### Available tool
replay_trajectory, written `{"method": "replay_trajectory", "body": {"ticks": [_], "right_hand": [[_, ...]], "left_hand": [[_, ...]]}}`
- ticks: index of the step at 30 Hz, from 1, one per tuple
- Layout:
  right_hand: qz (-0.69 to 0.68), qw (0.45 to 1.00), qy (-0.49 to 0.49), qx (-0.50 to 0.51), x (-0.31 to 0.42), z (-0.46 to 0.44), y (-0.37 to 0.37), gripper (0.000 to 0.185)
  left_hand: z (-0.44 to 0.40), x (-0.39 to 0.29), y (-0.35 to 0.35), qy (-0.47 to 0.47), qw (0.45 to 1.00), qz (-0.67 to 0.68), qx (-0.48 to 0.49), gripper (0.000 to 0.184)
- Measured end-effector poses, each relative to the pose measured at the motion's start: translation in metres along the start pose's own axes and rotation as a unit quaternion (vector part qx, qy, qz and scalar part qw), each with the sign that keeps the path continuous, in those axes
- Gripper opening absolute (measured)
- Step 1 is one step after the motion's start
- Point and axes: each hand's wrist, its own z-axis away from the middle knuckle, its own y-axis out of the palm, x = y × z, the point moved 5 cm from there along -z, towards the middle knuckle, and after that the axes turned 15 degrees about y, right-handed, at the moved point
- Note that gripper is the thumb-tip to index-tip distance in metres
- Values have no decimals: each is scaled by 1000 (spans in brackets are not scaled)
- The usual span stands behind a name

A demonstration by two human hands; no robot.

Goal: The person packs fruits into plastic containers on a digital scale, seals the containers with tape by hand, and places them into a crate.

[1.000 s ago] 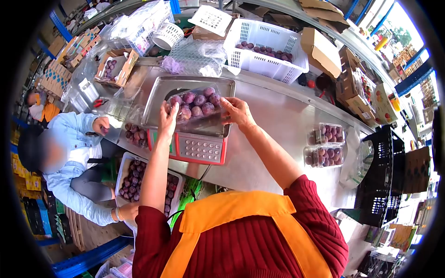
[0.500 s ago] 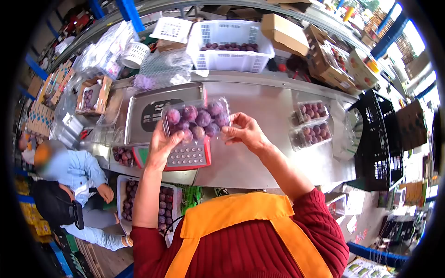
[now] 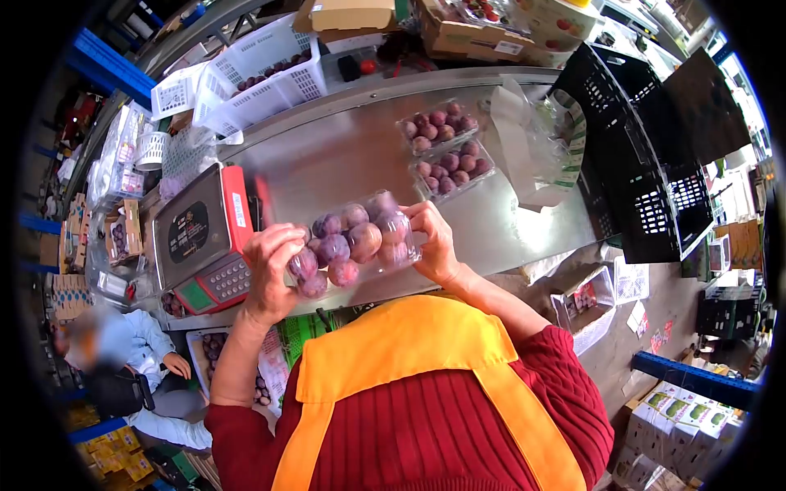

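Observation:
Between my two hands I hold a clear plastic punnet of plums (image 3: 350, 244) above the steel table. My left hand (image 3: 273, 266) is closed on its left end, fingers over the edge. At the opposite end, my right hand (image 3: 434, 242) grips the side wall. The plums are round, purple to reddish, and fill the tray. To the left is a red weighing scale (image 3: 233, 278) with a keypad, a green display and a steel pan (image 3: 192, 229). Farther off on the table lie two filled punnets, a far one (image 3: 438, 127) and a nearer one (image 3: 452, 169).
A white crate (image 3: 260, 82) with plums stands at the back, beside cardboard boxes (image 3: 352, 16). Black crates (image 3: 630, 139) and clear plastic packaging (image 3: 540, 151) are at the right. A seated person (image 3: 151, 352) is at the lower left, near a plum-filled container (image 3: 196, 360).
The view has turned rightward, so the scale now appears farther left. The held punnet has moved off the scale area toward the two filled punnets, and both hands still grip it.

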Motion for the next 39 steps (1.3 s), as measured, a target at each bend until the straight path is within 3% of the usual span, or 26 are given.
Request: {"method": "replay_trajectory", "body": {"ticks": [5,14,27,39], "right_hand": [[51,993,-89,-56,-31,-11,-54,32],[48,984,-161,-65,-51,-27,-81,26],[-16,992,-123,15,-71,-48,-51,27],[-30,993,-91,75,-86,-50,-29,31]], "left_hand": [[-17,-23,44,137,976,-169,2,44],[-39,-32,70,218,940,-262,-13,38],[-23,-22,70,149,941,-302,29,40],[2,-4,74,66,969,-237,19,45]]}}
